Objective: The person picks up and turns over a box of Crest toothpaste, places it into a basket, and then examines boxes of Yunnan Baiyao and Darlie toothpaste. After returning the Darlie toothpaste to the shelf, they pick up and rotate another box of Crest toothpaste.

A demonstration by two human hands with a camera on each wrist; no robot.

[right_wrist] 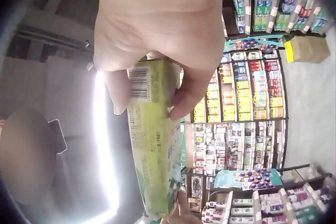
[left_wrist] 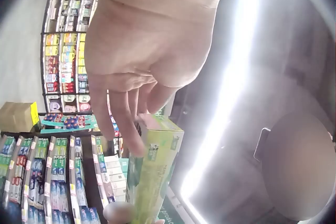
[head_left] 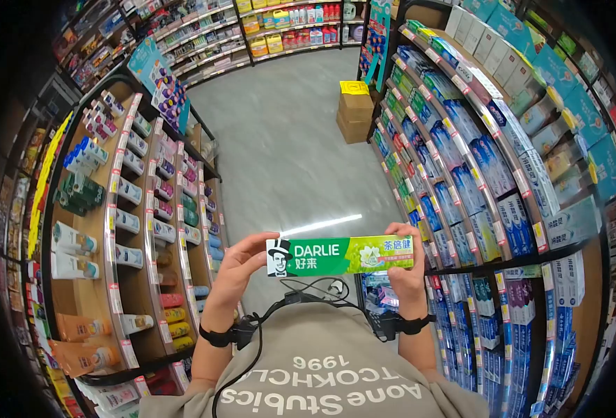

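A green and white Darlie toothpaste box [head_left: 336, 268] is held level in front of the chest, its printed face turned up to the head view. My left hand [head_left: 237, 268] grips its left end, beside the man-in-top-hat logo. At the opposite end my right hand [head_left: 407, 279] holds the box between thumb and fingers. The left wrist view shows the left hand [left_wrist: 149, 45] with fingers bent at one end of the box [left_wrist: 157, 166]. In the right wrist view, the right hand [right_wrist: 163, 29] pinches the end near a barcode on the box [right_wrist: 152, 140].
Toothpaste shelves [head_left: 461, 153] rise along the right, and shelves of bottles and tubes [head_left: 130, 216] line the left. Brown cartons [head_left: 355, 115] stand on the grey floor [head_left: 273, 132] by the right shelves. Shelving with colourful bottles [head_left: 294, 28] spans the far end.
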